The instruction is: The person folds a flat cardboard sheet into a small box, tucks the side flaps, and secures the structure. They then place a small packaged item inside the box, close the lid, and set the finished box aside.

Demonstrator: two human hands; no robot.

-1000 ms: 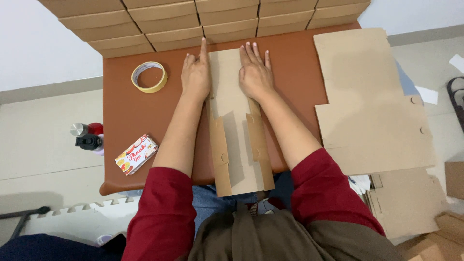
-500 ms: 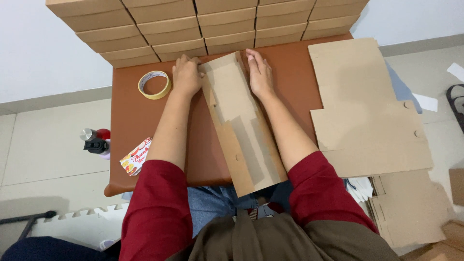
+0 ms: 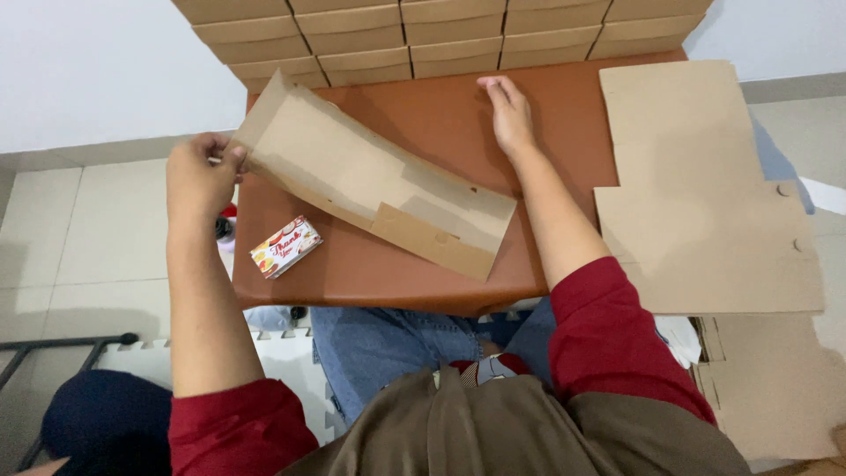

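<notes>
**Folded cardboard piece lifted off a brown table**

The left hand (image 3: 201, 181) is gripping the upper left end of a long, folded tan cardboard box blank (image 3: 374, 181), fingers curled shut around its edge, and is holding that end out past the left edge of the brown leather-topped table (image 3: 441, 115). The blank is slanting from the upper left down toward the right, its lower right corner hanging over the table's near edge, with a darker flap showing along its lower side.

The right hand (image 3: 508, 113) is resting on the bare tabletop near the far edge, fingers loosely bent and holding nothing, well apart from the blank.

A stack of flat tan cardboard boxes (image 3: 441, 35) is standing in rows along the far side of the table, just beyond the right hand. A small red and white printed packet (image 3: 285, 246) is lying near the table's left front corner, just below the raised blank. A large flat sheet of tan cardboard (image 3: 705, 194) is lying to the right, overlapping the table's right edge, with more flat cardboard (image 3: 775, 388) on the floor below it. The person's red sleeves and blue jeans are filling the foreground.
</notes>
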